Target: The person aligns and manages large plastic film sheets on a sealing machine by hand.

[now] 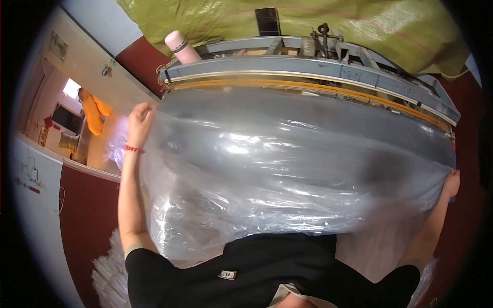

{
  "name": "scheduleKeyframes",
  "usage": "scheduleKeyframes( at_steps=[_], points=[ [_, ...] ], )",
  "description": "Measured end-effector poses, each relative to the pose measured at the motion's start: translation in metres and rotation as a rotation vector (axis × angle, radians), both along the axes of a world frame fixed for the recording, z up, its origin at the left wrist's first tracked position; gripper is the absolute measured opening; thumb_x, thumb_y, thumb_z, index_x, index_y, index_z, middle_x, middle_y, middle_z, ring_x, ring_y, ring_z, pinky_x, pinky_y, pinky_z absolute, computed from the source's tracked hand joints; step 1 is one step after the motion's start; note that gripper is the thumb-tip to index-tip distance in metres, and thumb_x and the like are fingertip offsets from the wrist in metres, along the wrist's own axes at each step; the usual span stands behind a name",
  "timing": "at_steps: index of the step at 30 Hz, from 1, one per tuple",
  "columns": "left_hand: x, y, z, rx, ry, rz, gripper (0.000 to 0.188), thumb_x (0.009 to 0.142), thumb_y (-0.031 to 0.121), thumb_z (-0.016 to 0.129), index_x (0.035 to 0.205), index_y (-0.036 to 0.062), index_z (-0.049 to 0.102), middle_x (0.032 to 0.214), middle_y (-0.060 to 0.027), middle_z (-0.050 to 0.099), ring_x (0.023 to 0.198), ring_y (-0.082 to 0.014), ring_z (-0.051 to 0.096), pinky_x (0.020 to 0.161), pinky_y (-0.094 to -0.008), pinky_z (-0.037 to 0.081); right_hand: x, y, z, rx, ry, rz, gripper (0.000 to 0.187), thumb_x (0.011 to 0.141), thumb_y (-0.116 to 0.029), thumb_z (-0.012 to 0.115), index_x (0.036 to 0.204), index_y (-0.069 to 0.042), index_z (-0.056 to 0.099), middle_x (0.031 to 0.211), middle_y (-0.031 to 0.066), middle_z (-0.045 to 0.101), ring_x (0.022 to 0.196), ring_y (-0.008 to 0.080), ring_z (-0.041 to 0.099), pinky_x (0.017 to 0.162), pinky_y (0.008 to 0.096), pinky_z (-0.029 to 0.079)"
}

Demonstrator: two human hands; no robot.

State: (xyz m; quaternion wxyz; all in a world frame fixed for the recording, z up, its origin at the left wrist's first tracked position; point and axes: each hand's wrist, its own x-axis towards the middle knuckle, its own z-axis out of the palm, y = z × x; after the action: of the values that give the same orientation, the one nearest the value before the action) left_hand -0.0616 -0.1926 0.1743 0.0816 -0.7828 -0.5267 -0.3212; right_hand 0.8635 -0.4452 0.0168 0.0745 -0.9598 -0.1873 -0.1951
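Note:
A wide sheet of clear plastic film (241, 174) stretches between my two hands, wrinkled and shiny. It lies over a grey work surface (287, 108) and hangs down toward my body. My left hand (141, 123), with a red bracelet at the wrist, is closed on the film's left edge, near the surface's far left corner. Far out to the right, my right hand (451, 184) is closed on the film's right edge, beside the surface's right end. Both arms are spread wide.
Behind the surface runs a long grey metal frame (318, 65) with an orange strip (308, 90) along it. A pink bottle (182, 47) stands at its left end. Yellow-green sheeting (354, 25) hangs behind. An open doorway is at left, and bundled plastic (110, 269) lies at lower left.

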Motion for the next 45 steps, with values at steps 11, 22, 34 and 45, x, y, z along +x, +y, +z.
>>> scheduleKeyframes(
  at_steps=[11,22,34,45],
  points=[
    [0.032,0.048,-0.13,-0.201,-0.17,0.208,0.015,0.072,0.015,0.064,0.071,0.0016,0.059,0.063,-0.0077,0.057,0.058,-0.0154,0.053,0.054,-0.0263,0.042,0.028,-0.015,-0.007,0.189,0.121,0.026,0.035,0.084,-0.039,0.041,0.106,-0.015,0.055,0.1,0.0124,0.058,0.092,0.0339,0.054,0.073,0.0411,0.043],
    [0.031,0.063,-0.119,-0.028,-0.068,-0.075,0.017,0.068,0.016,0.061,0.082,0.0067,0.057,0.088,-0.0105,0.057,0.088,-0.0285,0.052,0.073,-0.038,0.044,0.047,-0.075,0.015,1.014,0.242,0.282,0.031,0.079,-0.029,0.06,0.095,-0.003,0.063,0.097,0.0054,0.061,0.087,0.0142,0.055,0.079,0.0261,0.042],
    [0.022,0.094,-0.096,-0.098,-1.132,0.145,0.012,0.084,0.019,0.048,0.079,0.009,0.051,0.063,0.0042,0.042,0.053,-0.0037,0.036,0.045,-0.0191,0.029,-0.001,0.017,0.067,0.792,-0.009,0.28,0.026,0.078,-0.026,0.049,0.079,-0.007,0.066,0.074,0.0065,0.065,0.072,0.014,0.06,0.062,0.0291,0.045],
    [-0.058,0.219,-0.189,-0.079,-1.09,0.202,0.019,0.079,0.022,0.061,0.072,0.0064,0.054,0.065,0.0044,0.047,0.06,-0.0049,0.039,0.053,-0.0188,0.033,0.0,0.164,-0.016,1.123,0.186,0.423,0.018,0.075,-0.018,0.062,0.077,-0.001,0.057,0.069,0.0068,0.06,0.066,0.0129,0.054,0.063,0.0271,0.044]
  ],
)
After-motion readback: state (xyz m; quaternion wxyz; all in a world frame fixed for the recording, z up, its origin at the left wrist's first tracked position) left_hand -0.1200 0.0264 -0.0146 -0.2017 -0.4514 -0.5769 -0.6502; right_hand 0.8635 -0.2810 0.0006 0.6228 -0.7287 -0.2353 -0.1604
